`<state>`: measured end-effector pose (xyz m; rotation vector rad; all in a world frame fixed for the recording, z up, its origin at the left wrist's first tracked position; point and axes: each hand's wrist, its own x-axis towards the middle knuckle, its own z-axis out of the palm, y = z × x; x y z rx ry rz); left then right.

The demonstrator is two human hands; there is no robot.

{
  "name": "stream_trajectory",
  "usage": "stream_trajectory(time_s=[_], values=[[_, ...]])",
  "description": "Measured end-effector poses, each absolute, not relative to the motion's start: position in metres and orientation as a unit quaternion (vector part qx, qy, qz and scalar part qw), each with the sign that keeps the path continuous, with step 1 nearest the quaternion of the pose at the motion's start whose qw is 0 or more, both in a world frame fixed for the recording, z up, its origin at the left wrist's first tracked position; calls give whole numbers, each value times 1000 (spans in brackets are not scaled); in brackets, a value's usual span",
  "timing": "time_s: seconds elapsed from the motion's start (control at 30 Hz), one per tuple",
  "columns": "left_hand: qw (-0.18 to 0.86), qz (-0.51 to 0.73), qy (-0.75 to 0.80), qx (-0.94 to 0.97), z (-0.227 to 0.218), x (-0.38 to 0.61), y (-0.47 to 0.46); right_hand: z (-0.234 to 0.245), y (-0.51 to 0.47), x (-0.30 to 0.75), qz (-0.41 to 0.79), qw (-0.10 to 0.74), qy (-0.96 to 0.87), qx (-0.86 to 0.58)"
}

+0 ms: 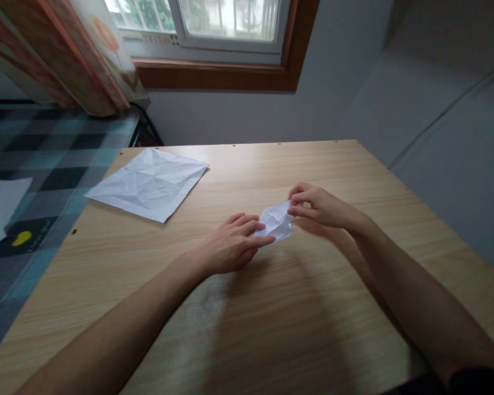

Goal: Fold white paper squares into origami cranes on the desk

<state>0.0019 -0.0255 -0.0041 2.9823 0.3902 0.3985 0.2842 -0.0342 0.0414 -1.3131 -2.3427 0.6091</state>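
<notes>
A small folded white paper [276,217] with creases and a raised flap lies between my two hands, low over the wooden table. My left hand [236,241] holds its left end, the index finger stretched along the near edge and the other fingers bent over the paper. At the upper right corner, my right hand [316,206] pinches the paper between thumb and fingers. Part of the folded paper is hidden under my left fingers.
A larger creased white sheet [152,184] lies flat at the table's [379,274] far left. Beyond the left edge is a checked cloth [61,178] with a white paper piece [4,208] on it. A curtain [74,55] hangs beside the window.
</notes>
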Motion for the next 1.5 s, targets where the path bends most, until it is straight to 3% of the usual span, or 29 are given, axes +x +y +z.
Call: stream_trajectory(time_s=[0.13, 0.3, 0.43, 0.57, 0.7, 1.03, 1.3, 1.5], values=[[53, 129, 127, 982, -4, 2, -26, 49, -37, 288, 243, 184, -843, -444], [49, 128, 122, 983, -6, 2, -26, 68, -39, 296, 251, 106, -865, -421], [43, 129, 122, 983, -5, 2, -26, 82, -38, 281, 82, 64, -902, -419], [46, 132, 121, 983, -3, 2, -27, 85, -38, 256, -28, 14, -950, -309], [41, 137, 118, 983, -3, 1, -27, 78, -33, 242, -49, -56, -963, -258], [42, 132, 125, 982, -5, 0, -27, 73, -23, 237, -28, -100, -962, -254], [46, 124, 123, 983, -5, -1, -26, 69, -11, 256, -10, -40, -954, -296], [41, 120, 123, 984, -5, -2, -25, 75, 11, 293, -10, 65, -933, -355]])
